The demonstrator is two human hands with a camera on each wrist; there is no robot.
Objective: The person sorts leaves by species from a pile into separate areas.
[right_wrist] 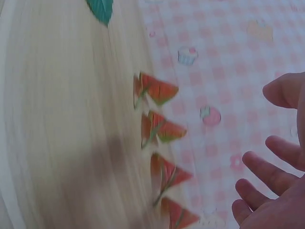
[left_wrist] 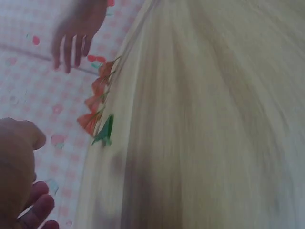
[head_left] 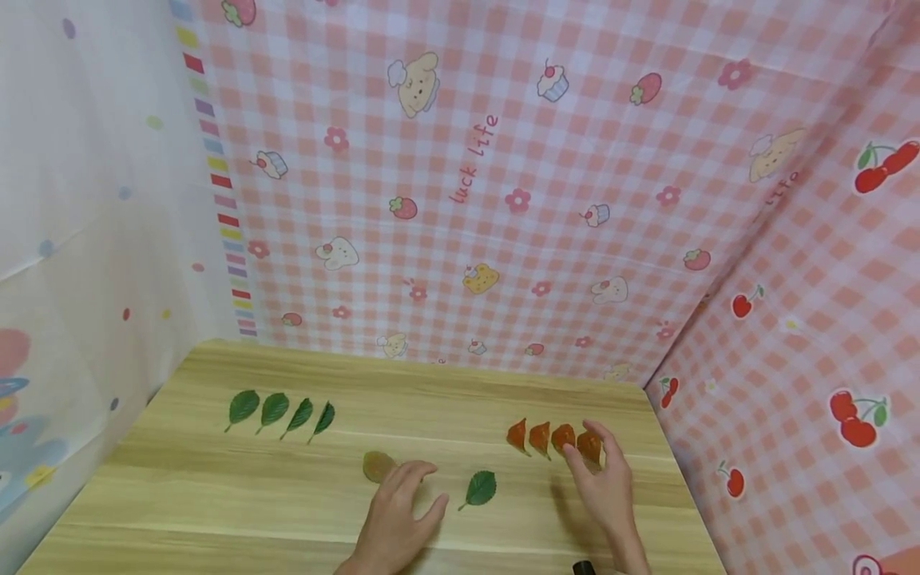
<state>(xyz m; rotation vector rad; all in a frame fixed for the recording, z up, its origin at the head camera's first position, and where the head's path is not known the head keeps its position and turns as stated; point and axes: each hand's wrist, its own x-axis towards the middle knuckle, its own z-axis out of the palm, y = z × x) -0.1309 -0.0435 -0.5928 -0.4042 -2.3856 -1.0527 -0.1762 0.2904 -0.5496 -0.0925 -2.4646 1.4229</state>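
My left hand (head_left: pixel 394 517) hovers low over the table with fingers loosely bent and thumb apart, holding nothing. Its fingers partly overlap a yellowish-brown leaf (head_left: pixel 375 465) in the head view. A single green leaf (head_left: pixel 481 487) lies flat to the right of that hand. Over the right end of a row of several orange-red leaves (head_left: pixel 517 436) is my right hand (head_left: pixel 605 489), thumb and fingers spread. In the right wrist view its fingers (right_wrist: pixel 271 171) are apart with nothing between them, beside the curled orange-red leaves (right_wrist: pixel 159 89) with green stems.
Several green leaves (head_left: pixel 275 408) form a row at the back left of the wood-grain table (head_left: pixel 424 399). A pink checked cloth (head_left: pixel 446 239) rises behind it, with more cloth at both sides. A small black object (head_left: pixel 584 568) shows at the front edge.
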